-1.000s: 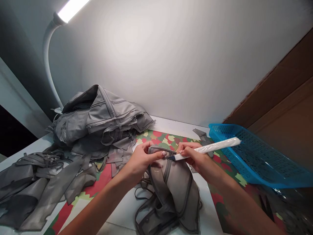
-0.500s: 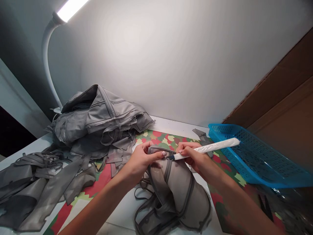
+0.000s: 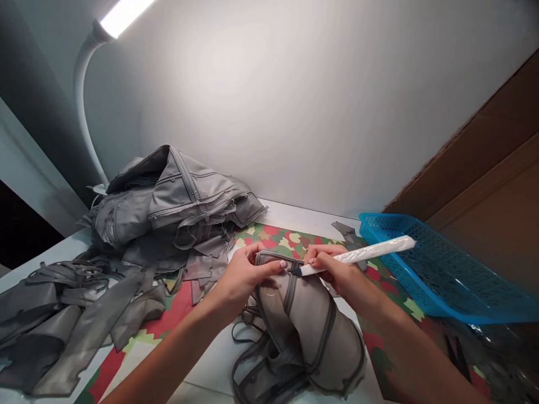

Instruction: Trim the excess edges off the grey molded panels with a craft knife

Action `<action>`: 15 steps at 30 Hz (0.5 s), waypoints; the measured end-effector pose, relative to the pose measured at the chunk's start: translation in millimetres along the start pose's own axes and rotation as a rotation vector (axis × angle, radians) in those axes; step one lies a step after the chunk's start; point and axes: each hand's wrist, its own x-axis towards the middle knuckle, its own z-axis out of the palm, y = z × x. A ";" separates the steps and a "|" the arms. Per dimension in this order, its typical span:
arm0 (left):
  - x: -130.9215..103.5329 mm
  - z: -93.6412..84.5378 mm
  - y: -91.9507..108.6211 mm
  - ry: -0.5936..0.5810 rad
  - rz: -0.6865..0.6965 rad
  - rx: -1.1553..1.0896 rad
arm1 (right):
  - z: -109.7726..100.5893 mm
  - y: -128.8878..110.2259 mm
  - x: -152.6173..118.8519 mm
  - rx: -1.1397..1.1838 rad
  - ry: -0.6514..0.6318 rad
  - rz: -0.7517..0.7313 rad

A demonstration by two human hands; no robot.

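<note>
A grey sewn fabric piece (image 3: 311, 314) with dark seams hangs in folds at the centre front. My left hand (image 3: 248, 272) pinches its upper left edge, thumb on top. My right hand (image 3: 332, 266) is closed around a white, plastic-wrapped tool (image 3: 374, 249) that slants up to the right. The tool's dark tip touches the fabric at the seam, just right of my left thumb. Some fingers of my right hand also rest at the fabric's top edge; their tips are partly hidden.
A big heap of grey fabric (image 3: 185, 191) and loose grey pieces (image 3: 84, 331) lie on the left. A blue basket (image 3: 438, 269) stands at the right, near black scissors (image 3: 458, 356). The lamp (image 3: 82, 95) rises at back left, and cardboard (image 3: 488, 163) leans on the right.
The white tool's far end has shifted very slightly to the right and up. Both hands and the fabric stay almost exactly where they were.
</note>
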 end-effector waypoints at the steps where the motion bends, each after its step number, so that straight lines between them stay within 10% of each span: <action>1: 0.0 0.3 0.0 0.006 0.004 0.006 | 0.1 0.6 0.3 -0.028 0.010 0.000; 15: 0.7 5.1 -0.8 0.061 0.067 0.097 | 20.5 0.1 -15.0 -0.496 0.129 -0.138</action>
